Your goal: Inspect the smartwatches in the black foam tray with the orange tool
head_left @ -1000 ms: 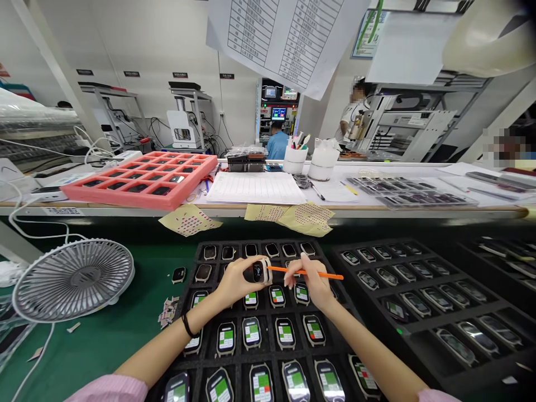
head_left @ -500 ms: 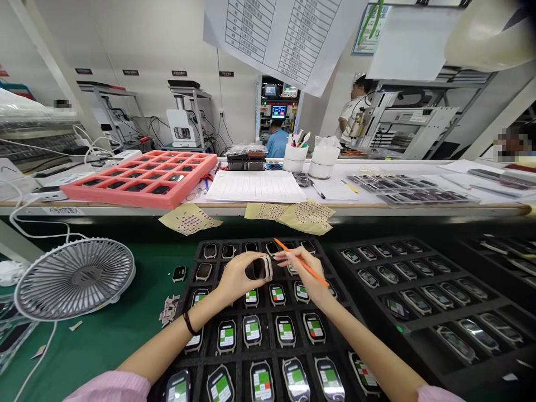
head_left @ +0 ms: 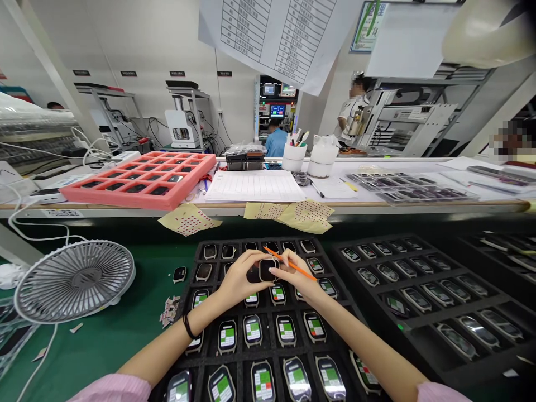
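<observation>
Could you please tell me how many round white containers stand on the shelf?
2: the pen container and, just right of it, a second container; others could be hidden behind.

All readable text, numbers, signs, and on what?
"45", "46", "47", "48", "49", "50": hanging white paper table sheet; other print illegible.
Too small or blurred: black rectangular wall signs, white ruled paper form, green-and-white square watch screens.
No legible text: held dark-screened square watch.

An electronics factory workroom
Black foam trays [head_left: 269, 333] are holding rows of strapless watches [head_left: 253, 330]; bench machines [head_left: 182, 127] are standing along the wall; a person in blue [head_left: 276, 143] is facing lit screens [head_left: 277, 111]
</observation>
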Motion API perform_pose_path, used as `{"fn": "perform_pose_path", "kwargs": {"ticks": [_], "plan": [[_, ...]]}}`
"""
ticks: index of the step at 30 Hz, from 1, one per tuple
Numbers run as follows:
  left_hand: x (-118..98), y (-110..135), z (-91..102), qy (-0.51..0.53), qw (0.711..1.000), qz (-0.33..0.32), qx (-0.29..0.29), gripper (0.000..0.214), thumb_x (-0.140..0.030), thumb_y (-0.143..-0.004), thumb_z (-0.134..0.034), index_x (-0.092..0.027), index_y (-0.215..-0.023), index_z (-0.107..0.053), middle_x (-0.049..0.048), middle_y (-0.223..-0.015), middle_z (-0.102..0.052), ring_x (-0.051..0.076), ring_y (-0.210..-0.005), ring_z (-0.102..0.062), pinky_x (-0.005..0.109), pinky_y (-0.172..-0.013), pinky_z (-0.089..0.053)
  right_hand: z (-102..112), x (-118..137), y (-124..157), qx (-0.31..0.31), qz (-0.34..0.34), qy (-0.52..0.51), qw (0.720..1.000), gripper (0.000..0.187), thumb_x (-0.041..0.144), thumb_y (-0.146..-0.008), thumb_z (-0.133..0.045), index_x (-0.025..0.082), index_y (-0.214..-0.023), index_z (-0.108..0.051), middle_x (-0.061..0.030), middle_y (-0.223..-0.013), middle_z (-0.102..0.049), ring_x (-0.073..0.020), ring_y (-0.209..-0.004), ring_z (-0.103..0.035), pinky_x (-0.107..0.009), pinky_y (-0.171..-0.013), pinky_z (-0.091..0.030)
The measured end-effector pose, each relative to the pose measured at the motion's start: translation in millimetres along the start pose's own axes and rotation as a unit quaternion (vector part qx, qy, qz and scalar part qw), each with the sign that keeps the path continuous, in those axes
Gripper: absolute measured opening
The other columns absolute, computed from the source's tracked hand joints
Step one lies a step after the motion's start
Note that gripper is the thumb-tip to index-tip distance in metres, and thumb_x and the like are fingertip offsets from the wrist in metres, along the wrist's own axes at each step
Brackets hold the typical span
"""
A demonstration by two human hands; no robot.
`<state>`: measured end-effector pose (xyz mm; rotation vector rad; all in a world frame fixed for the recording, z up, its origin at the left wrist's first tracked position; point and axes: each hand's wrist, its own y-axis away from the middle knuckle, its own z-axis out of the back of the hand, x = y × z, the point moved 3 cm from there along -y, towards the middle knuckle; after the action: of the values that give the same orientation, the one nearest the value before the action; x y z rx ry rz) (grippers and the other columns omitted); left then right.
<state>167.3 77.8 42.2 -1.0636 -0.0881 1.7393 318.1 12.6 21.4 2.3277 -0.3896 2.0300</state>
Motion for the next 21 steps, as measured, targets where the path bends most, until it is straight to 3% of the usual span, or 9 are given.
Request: {"fn": "perform_pose_path", "kwargs": {"ticks": [5,13,21], "plan": [[0.5,-0.4,-0.2,0.017,1.0,0.001,-0.004,0.044,-0.027,-0.073,-0.073,-0.022,-0.113,-0.056,0.009,-0.112,-0.059,0.023,-0.103,-0.057,0.032,-0.077,-0.052,0.8,-2.4,-0.8,-0.002,-0.009,-0.02,1.0,0.046,0.042,-0.065,-0.077,0.022,-0.067,-0.035,0.0026,-0.071,-0.056,-0.0161,-0.068,-0.059,-0.028,-0.062,-0.049],[16.6,-1.0,3.6,0.078,0.99,0.093,-0.076,0.037,-0.018,-0.074,-0.069,-0.018,-0.108,-0.054,0.0069,-0.103,-0.062,0.017,-0.083,-0.063,0.028,-0.067,-0.053,12.2,-10.5,-6.2,-0.011,-0.002,-0.06,0.998,0.038,0.037,-0.075,-0.071,0.022,-0.069,-0.036,0.0021,-0.077,-0.057,-0.0144,-0.074,-0.059,-0.028,-0.066,-0.051],[37.2,-2.0,-1.4,0.056,0.99,0.11,-0.064,0.039,-0.012,-0.071,-0.066,-0.018,-0.107,-0.055,0.007,-0.106,-0.06,0.018,-0.087,-0.062,0.028,-0.069,-0.053,18.9,-18.0,-15.4,0.008,0.036,0.046,0.998,0.037,0.041,-0.076,-0.067,0.023,-0.069,-0.035,-0.0064,-0.095,-0.066,-0.0209,-0.09,-0.064,-0.032,-0.072,-0.049]]}}
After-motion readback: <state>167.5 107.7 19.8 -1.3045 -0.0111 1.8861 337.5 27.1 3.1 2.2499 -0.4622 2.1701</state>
